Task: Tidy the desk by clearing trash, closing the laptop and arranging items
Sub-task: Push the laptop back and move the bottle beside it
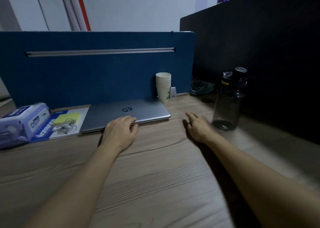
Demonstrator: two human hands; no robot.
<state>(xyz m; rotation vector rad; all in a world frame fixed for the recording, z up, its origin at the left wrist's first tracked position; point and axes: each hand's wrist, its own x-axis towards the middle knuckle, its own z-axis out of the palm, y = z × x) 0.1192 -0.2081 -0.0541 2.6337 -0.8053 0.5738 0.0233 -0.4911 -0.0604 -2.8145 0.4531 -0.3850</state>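
Observation:
A silver laptop (pixel 110 114) lies closed on the wooden desk (pixel 155 167), against the blue divider. My left hand (pixel 120 131) rests at the laptop's front edge, fingertips touching it, holding nothing. My right hand (pixel 197 126) hovers over the desk to the right of the laptop, fingers loosely spread and empty. A dark water bottle (pixel 228 99) stands upright just right of that hand. Left of the laptop a blue notebook (pixel 52 129) carries yellow sticky notes (pixel 66 118) and tangled white earphones (pixel 66 126).
A pack of wet wipes (pixel 20 122) lies at the far left. A stack of paper cups (pixel 163 86) stands behind the laptop's right corner. The blue divider (pixel 97 68) closes the back, a black panel (pixel 259 54) the right. A dark bundle (pixel 201 87) sits in the corner.

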